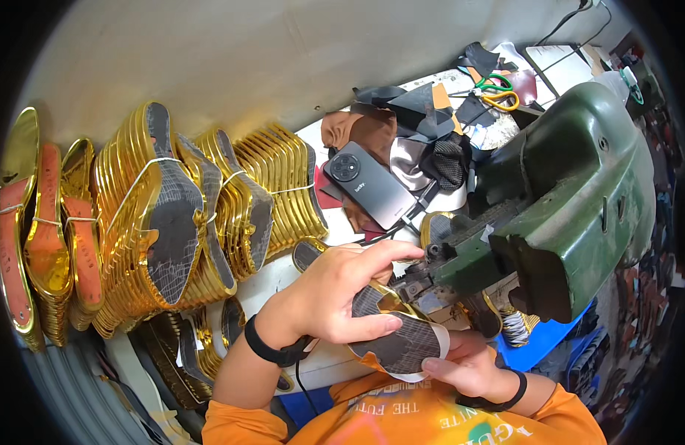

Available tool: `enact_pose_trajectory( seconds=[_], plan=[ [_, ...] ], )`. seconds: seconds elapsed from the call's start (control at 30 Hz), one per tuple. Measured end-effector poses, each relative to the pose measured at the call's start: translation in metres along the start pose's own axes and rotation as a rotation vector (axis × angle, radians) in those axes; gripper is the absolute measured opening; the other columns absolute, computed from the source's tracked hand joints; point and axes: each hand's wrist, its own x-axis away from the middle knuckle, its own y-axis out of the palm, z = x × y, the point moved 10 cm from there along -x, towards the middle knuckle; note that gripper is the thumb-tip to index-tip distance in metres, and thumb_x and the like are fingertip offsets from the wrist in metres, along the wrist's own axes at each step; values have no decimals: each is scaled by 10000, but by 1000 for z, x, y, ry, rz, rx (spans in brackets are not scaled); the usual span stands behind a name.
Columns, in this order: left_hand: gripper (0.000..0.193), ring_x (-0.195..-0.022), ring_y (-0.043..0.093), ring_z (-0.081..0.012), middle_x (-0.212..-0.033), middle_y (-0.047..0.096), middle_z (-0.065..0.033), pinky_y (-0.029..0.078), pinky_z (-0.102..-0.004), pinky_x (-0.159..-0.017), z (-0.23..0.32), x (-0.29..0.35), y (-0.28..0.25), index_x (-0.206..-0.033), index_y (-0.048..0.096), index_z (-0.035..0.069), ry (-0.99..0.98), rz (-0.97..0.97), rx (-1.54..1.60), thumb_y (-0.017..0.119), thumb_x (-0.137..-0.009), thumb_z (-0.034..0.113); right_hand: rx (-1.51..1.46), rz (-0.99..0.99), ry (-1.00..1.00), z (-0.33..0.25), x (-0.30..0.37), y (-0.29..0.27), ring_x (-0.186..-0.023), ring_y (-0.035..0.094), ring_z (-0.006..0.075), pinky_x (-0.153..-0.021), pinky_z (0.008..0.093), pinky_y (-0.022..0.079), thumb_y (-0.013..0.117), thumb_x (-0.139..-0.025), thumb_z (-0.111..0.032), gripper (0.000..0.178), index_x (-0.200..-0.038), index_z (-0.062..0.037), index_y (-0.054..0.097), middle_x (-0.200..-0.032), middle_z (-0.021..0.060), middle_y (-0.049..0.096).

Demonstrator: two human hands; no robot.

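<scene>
A shoe insole (402,345) with a dark grey, cross-lined face and a gold edge lies across both my hands in front of the machine. My left hand (335,293) has its thumb pressed on the near face, while its index finger reaches out to the small metal parts at the machine's working end. At the other end, my right hand (468,367) pinches the insole by a pale strip along its edge; most of those fingers are hidden beneath. The dark green machine (580,193), probably a sewing machine, stands just beyond and to the right.
Bundles of gold-edged insoles (172,230), tied with bands, line the wall at left. A grey phone (368,185) rests among leather scraps (409,111). Scissors (498,93) with green and yellow handles lie at the back. A thread spool (514,328) sits under the machine, near something blue (542,345).
</scene>
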Motion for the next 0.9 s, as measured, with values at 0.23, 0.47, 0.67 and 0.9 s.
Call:
enact_pose_trajectory(
  seconds=[0.23, 0.47, 0.67, 0.9],
  plan=[
    [604, -660, 498, -269, -722, 453, -59, 412, -363, -634, -4, 3, -1, -1212, 533, 55, -80, 27, 13, 768, -730, 332, -28, 60, -18, 0, -1, -2, -1031, 640, 116, -932, 291, 512, 635, -952, -10, 333, -1279, 53, 616, -1150, 74, 711],
    [594, -623, 409, -156, -685, 402, -13, 340, -294, -616, -10, 10, -5, -1189, 509, 8, -56, 71, 40, 772, -730, 279, 55, -9, -76, -8, -8, 2, -944, 646, 92, -853, 278, 528, 659, -949, -41, 277, -1215, 34, 667, -1074, 65, 727],
    [390, -740, 598, -271, -832, 591, -112, 483, -338, -703, -11, 15, -20, -1013, 539, 36, -79, 135, 52, 765, -762, 232, 91, 105, -12, -7, -14, -2, -670, 614, 50, -607, 216, 486, 678, -948, -87, 169, -1077, 11, 725, -822, 15, 709],
    [288, -728, 597, -190, -836, 606, -77, 477, -292, -705, -26, 27, -29, -946, 591, 9, -144, 147, 51, 718, -785, 212, 112, 214, -56, -7, -30, -10, -597, 602, 38, -545, 208, 476, 716, -927, -115, 147, -856, 9, 749, -704, 4, 685]
  ],
)
